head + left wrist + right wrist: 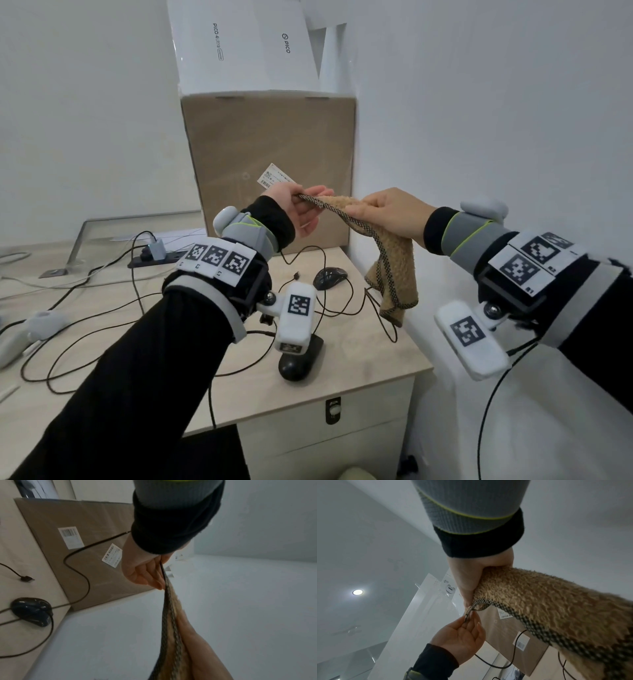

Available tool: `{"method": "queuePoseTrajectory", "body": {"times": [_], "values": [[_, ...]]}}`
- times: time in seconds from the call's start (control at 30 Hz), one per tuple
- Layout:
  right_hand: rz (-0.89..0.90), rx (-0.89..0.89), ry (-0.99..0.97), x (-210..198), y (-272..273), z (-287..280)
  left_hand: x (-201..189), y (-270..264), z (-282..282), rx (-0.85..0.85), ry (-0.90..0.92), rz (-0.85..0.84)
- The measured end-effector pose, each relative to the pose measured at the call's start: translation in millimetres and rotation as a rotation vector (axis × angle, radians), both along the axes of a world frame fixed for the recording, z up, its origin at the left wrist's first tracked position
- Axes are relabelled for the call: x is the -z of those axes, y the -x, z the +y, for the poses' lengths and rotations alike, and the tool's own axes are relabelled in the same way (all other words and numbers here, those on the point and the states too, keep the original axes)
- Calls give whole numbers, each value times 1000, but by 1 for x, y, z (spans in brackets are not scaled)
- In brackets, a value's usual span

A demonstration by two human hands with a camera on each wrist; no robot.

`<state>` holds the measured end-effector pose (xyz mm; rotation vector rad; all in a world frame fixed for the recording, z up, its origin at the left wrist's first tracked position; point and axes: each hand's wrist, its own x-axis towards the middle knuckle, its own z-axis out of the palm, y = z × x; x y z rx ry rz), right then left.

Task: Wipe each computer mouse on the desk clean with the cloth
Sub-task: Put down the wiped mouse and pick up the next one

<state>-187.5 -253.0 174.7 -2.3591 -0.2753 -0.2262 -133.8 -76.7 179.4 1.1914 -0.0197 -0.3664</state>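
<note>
A tan fluffy cloth [394,260] with a black-and-white woven border hangs in the air above the desk's right end. My left hand [303,209] pinches one corner of its border between thumb and fingers. My right hand [383,212] grips the cloth a little further along, and the rest droops below it. In the right wrist view the cloth [547,601] runs from my right hand [471,582] to the left hand's fingertips [467,620]. Two black wired mice lie on the desk: one mouse [330,277] near the back right, another mouse [299,359] nearer, partly hidden by my left wrist camera.
A tall brown cardboard box [270,164] stands against the wall behind the hands, with white boxes [239,44] on top. Black cables [85,329] loop over the pale wooden desk [359,363]. A power strip [154,255] and a white controller [41,323] lie left.
</note>
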Motion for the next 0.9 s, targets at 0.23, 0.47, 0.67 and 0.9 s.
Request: {"method": "queuePoseTrajectory", "body": {"times": [0.23, 0.47, 0.67, 0.9], "values": [[18, 89, -1, 8, 2, -36, 14, -42, 58, -336, 48, 60], [-133, 223, -231, 10, -10, -39, 31, -52, 72, -384, 140, 76], [-230, 204, -136, -13, -19, -12, 28, -5, 19, 125, -73, 132], [-126, 63, 175, 3, -17, 22, 9, 10, -25, 174, -150, -65]]}}
